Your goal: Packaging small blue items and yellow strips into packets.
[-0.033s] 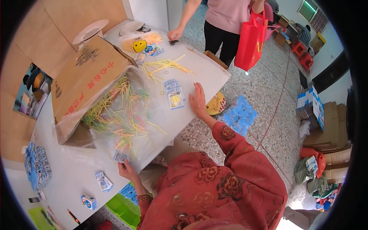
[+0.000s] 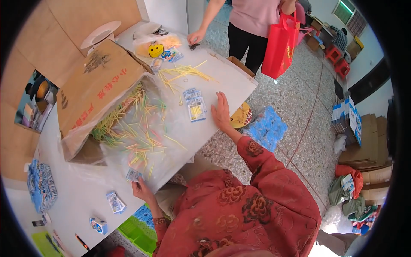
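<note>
My left hand (image 2: 140,187) pinches a small blue-and-white packet (image 2: 132,174) at the near edge of the white table (image 2: 77,201). My right hand (image 2: 221,112) lies flat and open on the table's right edge, holding nothing. Just left of it lies a blue-and-white packet with yellow sticks (image 2: 195,107). Between my hands a clear plastic bag of thin coloured sticks (image 2: 141,132) spills out of a tipped cardboard box (image 2: 96,85). Loose yellow sticks (image 2: 184,73) lie further back.
Another person in a pink top stands at the far end with a red bag (image 2: 280,43) and a hand on the table (image 2: 196,37). Small packets (image 2: 114,202) lie near me. A green basket (image 2: 139,231) and blue packets (image 2: 267,127) are on the floor; cardboard boxes (image 2: 368,145) stand right.
</note>
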Demonstrator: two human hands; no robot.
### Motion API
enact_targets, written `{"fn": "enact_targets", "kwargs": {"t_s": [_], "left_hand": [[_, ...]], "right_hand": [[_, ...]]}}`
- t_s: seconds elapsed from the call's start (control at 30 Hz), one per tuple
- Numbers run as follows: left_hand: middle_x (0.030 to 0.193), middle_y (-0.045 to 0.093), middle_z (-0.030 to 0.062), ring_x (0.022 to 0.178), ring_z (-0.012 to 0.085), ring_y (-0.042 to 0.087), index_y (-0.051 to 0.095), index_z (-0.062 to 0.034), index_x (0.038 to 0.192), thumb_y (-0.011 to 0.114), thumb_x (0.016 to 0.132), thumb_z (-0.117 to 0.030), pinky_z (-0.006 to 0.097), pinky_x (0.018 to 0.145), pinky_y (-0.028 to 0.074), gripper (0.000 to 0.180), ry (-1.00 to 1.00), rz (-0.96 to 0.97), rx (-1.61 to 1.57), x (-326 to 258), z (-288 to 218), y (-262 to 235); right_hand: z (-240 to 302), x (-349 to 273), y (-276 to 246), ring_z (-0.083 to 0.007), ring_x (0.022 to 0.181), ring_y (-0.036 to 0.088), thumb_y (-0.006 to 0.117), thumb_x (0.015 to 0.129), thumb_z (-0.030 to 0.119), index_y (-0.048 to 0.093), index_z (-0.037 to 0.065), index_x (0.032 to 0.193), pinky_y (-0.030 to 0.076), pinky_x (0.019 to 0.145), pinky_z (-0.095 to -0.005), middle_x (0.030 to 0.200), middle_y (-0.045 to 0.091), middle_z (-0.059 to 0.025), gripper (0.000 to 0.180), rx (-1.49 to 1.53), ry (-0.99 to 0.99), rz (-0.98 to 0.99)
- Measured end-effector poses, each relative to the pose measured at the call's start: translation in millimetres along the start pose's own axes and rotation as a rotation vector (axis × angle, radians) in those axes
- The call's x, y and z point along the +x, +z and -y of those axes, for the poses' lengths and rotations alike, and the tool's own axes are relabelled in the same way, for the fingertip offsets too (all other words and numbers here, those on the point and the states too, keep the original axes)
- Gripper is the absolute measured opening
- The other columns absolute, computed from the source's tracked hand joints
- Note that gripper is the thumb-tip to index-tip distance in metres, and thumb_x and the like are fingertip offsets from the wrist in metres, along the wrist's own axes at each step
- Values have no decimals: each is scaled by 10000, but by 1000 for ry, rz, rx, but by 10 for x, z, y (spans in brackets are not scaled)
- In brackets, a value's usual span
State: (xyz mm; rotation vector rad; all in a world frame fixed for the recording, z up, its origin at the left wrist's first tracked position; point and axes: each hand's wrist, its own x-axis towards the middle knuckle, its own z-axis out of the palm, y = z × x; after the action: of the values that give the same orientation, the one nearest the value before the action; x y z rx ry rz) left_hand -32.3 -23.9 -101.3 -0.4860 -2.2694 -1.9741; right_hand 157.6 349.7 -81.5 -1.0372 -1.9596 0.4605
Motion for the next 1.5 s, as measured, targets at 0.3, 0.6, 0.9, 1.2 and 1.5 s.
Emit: {"fn": "enact_targets", "kwargs": {"t_s": [0.3, 0.6, 0.9, 1.2, 1.5], "left_hand": [[831, 599, 35, 740, 84, 498, 586, 46, 945, 555, 849, -39, 224, 672, 412, 132, -42, 55, 25, -6, -192, 69], [808, 594, 26, 718, 80, 499, 590, 35, 901, 573, 848, -56, 224, 656, 411, 107, -13, 36, 46, -7, -227, 80], [757, 556, 6, 666, 70, 449, 581, 28, 885, 582, 852, -77, 217, 599, 381, 110, -19, 37, 112, -8, -161, 68], [728, 530, 16, 661, 84, 435, 572, 31, 890, 583, 855, -99, 230, 593, 382, 135, 1, 30, 135, -6, -227, 87], [718, 514, 9, 656, 83, 424, 558, 33, 846, 576, 853, -70, 229, 586, 376, 104, -9, 16, 123, -9, -154, 60]], "right_hand": [[-7, 25, -10, -360, 1174, 393, 562, 736, 5, 344, 31, 1273, 348, 968, -395, 1310, 355, -191, 580, 23, 17, -1], [-10, 1, 19, -341, 1194, 377, 574, 753, 62, 338, 46, 1290, 331, 974, -395, 1326, 357, -178, 586, -43, -17, 10], [-27, 6, 4, -334, 1207, 364, 577, 759, 81, 341, 53, 1288, 322, 971, -402, 1325, 362, -168, 580, -41, 8, 20], [20, 10, -28, -315, 1206, 362, 572, 762, 88, 327, 42, 1278, 321, 969, -403, 1323, 357, -154, 573, -70, 8, 36], [38, -5, -33, -319, 1200, 371, 561, 771, 94, 337, 52, 1279, 327, 960, -401, 1319, 359, -159, 556, -63, 13, 43]]}}
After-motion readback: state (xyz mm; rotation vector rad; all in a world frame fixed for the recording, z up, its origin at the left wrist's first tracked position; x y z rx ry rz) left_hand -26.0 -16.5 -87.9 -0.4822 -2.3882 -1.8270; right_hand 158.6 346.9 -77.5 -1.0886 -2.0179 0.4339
